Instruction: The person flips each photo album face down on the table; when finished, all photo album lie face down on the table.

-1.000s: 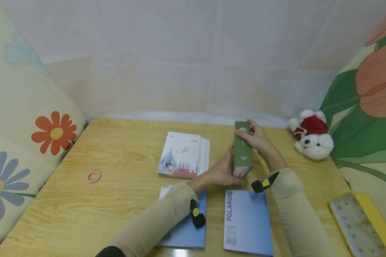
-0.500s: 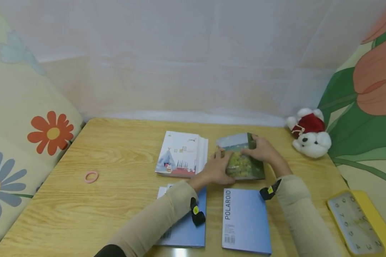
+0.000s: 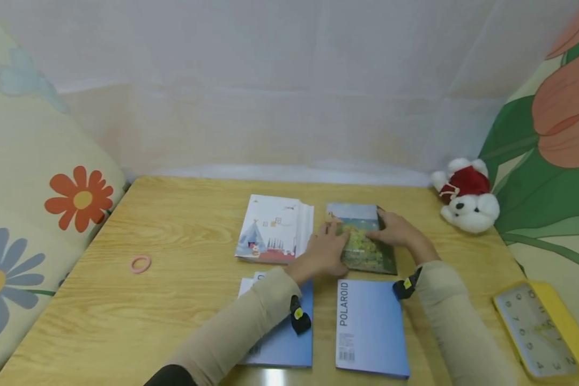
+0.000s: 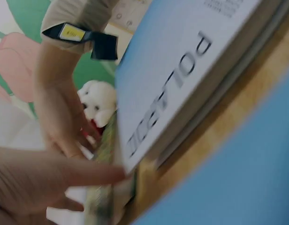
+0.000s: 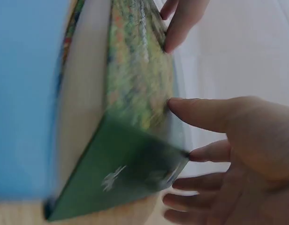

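A thick album or book [image 3: 371, 254] with a landscape cover lies flat toward the back right. In the right wrist view its green spine [image 5: 121, 178] faces the right hand. The left hand [image 3: 322, 252] rests at its left side, fingertips on the cover, the thumb straight in the left wrist view. My right hand [image 3: 399, 230] touches the spine side, thumb on the cover, other fingers loose beside the spine. To the left lies a white album [image 3: 270, 225] with a tent picture, on top of another white one. Nearer me is a blue POLAROID album [image 3: 373, 327].
More blue albums [image 3: 284, 346] lie under the left forearm. A pink ring [image 3: 140, 264] is on the wooden table [image 3: 183, 225] at left. At right are a white plush dog [image 3: 470, 198] and a yellow clock [image 3: 535, 332]. A white curtain hangs behind.
The green-spined album went from standing with its spine up to lying flat, cover up. The right hand moved right and down with the spine; the left hand shifted left onto the cover.
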Motion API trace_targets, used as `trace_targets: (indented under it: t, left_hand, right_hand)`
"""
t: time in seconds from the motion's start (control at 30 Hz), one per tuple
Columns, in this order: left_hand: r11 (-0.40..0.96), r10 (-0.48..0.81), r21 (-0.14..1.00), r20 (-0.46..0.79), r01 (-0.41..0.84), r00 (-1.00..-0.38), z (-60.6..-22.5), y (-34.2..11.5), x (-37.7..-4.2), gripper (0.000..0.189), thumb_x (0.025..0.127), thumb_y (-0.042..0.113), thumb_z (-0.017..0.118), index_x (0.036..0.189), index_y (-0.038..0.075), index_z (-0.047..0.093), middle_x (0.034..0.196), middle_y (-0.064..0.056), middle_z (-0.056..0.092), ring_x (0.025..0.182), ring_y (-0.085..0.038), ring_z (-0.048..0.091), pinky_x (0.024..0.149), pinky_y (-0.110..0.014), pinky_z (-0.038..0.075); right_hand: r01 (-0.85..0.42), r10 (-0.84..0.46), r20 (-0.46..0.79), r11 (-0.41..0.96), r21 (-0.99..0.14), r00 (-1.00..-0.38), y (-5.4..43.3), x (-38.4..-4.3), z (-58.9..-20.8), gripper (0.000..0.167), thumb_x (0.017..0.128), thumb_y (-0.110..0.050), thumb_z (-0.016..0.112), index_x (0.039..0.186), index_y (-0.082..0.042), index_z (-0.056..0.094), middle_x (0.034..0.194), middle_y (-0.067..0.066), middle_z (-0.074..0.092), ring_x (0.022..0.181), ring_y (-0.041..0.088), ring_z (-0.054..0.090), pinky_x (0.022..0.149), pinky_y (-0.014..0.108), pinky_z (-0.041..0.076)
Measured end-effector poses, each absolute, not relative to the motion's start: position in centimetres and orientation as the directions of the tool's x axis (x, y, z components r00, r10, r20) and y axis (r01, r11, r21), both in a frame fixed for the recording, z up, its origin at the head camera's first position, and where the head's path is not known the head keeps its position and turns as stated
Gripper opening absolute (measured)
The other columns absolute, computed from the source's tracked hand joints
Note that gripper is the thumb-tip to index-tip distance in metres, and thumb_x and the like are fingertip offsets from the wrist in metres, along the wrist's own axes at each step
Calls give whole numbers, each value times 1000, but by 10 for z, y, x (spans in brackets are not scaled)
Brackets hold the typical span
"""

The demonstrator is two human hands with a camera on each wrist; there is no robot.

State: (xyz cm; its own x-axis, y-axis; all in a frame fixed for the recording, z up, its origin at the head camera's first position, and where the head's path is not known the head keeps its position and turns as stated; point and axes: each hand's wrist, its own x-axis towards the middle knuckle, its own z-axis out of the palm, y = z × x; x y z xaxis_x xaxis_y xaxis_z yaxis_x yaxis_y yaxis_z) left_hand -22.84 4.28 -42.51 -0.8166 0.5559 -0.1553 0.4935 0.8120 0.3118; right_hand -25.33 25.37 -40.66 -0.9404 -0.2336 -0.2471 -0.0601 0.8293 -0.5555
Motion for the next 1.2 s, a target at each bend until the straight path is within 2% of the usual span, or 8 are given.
trace_targets:
  t: [0.03, 0.17, 0.27, 0.53, 0.67, 0.77, 1.0, 1.2]
  left_hand:
    - [804, 562, 332, -153, 493, -813, -422, 36, -229, 95, 77, 39, 82, 155, 13, 35, 156, -20, 30, 139, -41, 31, 106, -56, 37]
    - [803, 533, 399, -150, 442, -833, -402, -2, -231, 100, 76, 43, 85, 156, 19, 31, 159, -22, 24, 141, -44, 29, 110, -61, 28]
    - [835, 462, 404, -146, 374, -875, -390, -40, -234, 107, 75, 46, 85, 159, 19, 24, 161, -26, 15, 145, -46, 19, 113, -64, 19]
    - [860, 351, 431, -110, 274, -930, -399, -126, -237, 129, 63, 45, 92, 155, -5, 16, 156, -32, 22, 141, -51, 22, 110, -67, 23]
    - [859, 349, 452, -172, 241, -921, -422, -138, -235, 136, 61, 53, 91, 153, -10, 14, 158, -32, 16, 144, -52, 14, 112, -68, 15]
    - [838, 342, 503, -182, 211, -922, -438, -140, -231, 129, 64, 52, 90, 154, -6, 19, 158, -32, 14, 145, -52, 9, 112, -68, 9]
    - [819, 267, 529, -10, 221, -964, -446, -144, -226, 101, 63, 40, 94, 143, 0, 46, 141, -28, 43, 132, -47, 34, 108, -64, 27]
    - [695, 328, 659, 64, 287, -942, -440, -155, -224, 94, 64, 18, 95, 145, 5, 48, 149, -29, 38, 139, -49, 29, 113, -63, 22]
  right_hand:
    - [-77, -247, -229, 819, -568, -942, 251, -255, -404, 75, 97, -29, 63, 147, 14, 28, 143, 39, 39, 130, 53, 39, 107, 61, 34]
    - [-149, -290, -147, 789, -597, -946, 230, -259, -391, 67, 99, -27, 59, 146, 13, 32, 141, 37, 41, 130, 51, 41, 108, 60, 33]
    - [-193, -322, -118, 781, -595, -939, 204, -266, -381, 74, 101, -31, 55, 153, 9, 21, 155, 32, 26, 142, 48, 24, 116, 57, 20]
    - [-208, -367, -165, 782, -588, -915, 130, -287, -387, 79, 101, -42, 54, 157, 1, 17, 160, 26, 18, 147, 41, 15, 119, 51, 14]
    - [-229, -388, -192, 804, -549, -902, 109, -294, -402, 80, 100, -40, 56, 153, 8, 21, 154, 31, 29, 143, 44, 26, 117, 51, 21]
    - [-233, -398, -199, 801, -551, -896, 99, -295, -412, 79, 98, -36, 60, 151, 11, 25, 148, 32, 37, 138, 44, 36, 114, 51, 28]
    - [-175, -341, -165, 771, -612, -925, 84, -296, -417, 82, 92, -37, 68, 152, 5, 31, 151, 25, 38, 139, 41, 36, 115, 51, 28]
    - [-73, -259, -175, 727, -683, -950, 71, -298, -411, 79, 94, -49, 62, 153, -4, 35, 155, 19, 36, 142, 37, 32, 115, 50, 27]
